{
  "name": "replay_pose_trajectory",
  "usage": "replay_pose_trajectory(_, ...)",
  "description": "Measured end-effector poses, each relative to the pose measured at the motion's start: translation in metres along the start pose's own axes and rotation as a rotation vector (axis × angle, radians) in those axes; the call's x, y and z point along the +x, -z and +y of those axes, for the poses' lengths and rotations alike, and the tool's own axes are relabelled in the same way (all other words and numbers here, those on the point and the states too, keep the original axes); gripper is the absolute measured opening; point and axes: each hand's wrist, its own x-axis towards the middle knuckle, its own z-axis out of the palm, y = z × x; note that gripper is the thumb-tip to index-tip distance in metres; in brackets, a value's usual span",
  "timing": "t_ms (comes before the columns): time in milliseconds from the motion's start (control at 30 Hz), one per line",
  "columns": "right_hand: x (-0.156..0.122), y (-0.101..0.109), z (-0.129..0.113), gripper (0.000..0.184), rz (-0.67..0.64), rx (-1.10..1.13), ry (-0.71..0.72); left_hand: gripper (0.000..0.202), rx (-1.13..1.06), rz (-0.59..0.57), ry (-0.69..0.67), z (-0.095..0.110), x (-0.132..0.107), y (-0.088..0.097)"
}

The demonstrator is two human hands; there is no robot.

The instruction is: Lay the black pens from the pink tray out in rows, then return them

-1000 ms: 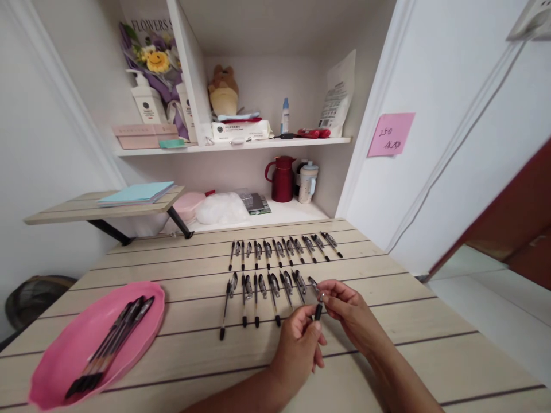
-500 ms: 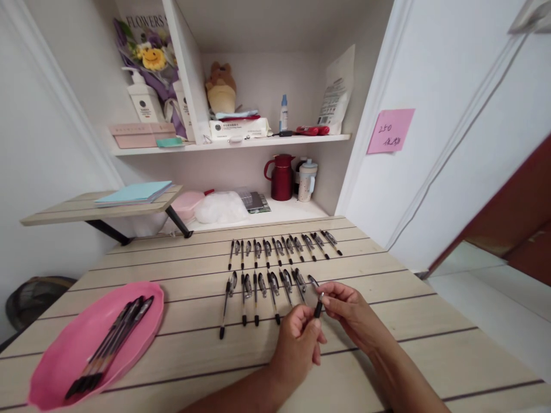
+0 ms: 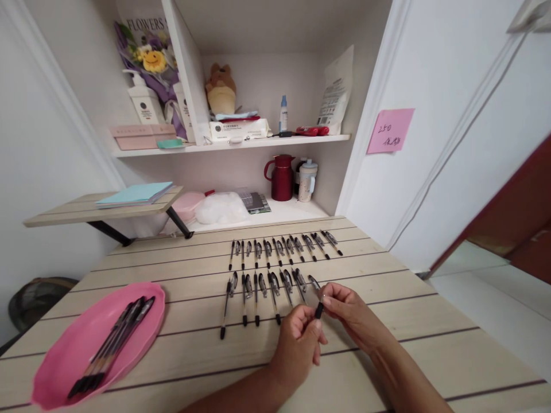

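Note:
My left hand (image 3: 300, 339) is closed around the barrel of a pen (image 3: 319, 311), whose black grip end sticks up between the fingers. The thumb and fingertips of my right hand (image 3: 350, 312) pinch at the tip end of this same pen; the fingers cover most of the tip. Just beyond my right fingertips lies a black pen cap (image 3: 314, 281). To its left a near row of uncapped pens (image 3: 256, 298) lies with caps beside them. Behind it runs a farther row of pens and caps (image 3: 267, 252).
A pink oval tray (image 3: 144, 338) with several pens stands at the left of the slatted table (image 3: 193, 367). A small raised shelf (image 3: 64, 209) bears blue paper (image 3: 135, 194). At the back, a cabinet holds a red jug (image 3: 282, 179) and a cup (image 3: 307, 181).
My right fingertips have shifted very slightly at the pen's tip, and less of the shiny tip shows now. The laid-out pens have stayed in place.

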Motion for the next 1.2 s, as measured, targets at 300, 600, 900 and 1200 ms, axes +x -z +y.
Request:
replay_pose_trajectory(300, -0.0001, 0.0008, 0.0002, 0.027, -0.017, -0.046, 0.035, 0.022, 0.011, -0.007, 0.020, 0.0042, -0.0014, -0.0005)
replay_pose_trajectory(600, -0.0014, -0.0033, -0.0014, 0.026, -0.079, 0.012, 0.010, 0.015, 0.028, -0.020, 0.004, 0.0033, -0.0015, 0.0005)
replay_pose_trajectory(900, 0.0003, -0.0021, -0.0006, 0.024, -0.077, -0.020, 0.007, 0.016, 0.020, 0.005, 0.015, 0.0042, -0.0014, -0.0005)
replay_pose_trajectory(1200, -0.0003, 0.0018, 0.0006, 0.022, -0.093, -0.062, -0.017, 0.021, 0.021, 0.021, 0.039, 0.0056, -0.0005, -0.0011)
